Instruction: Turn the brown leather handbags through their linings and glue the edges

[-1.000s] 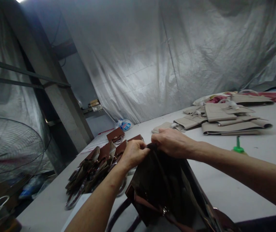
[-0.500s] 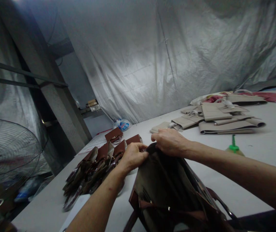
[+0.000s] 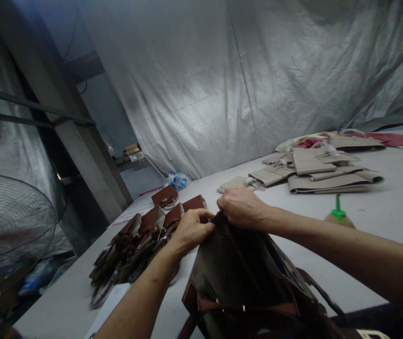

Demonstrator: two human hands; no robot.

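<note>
Dark soft-sided handbag with reddish-brown strap (image 3: 240, 270) near wearer, over white flat table (image 3: 392, 207); left hand (image 3: 192, 229) and right hand (image 3: 243, 207) pinched closed on its far rim, fingertips partly hidden; uneven tugging might slip narrow grip, tipping bag

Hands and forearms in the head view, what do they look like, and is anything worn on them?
The left hand and right hand wear no gloves. The left forearm and right forearm show no sleeves, watch or bracelet along their visible lengths.
</note>
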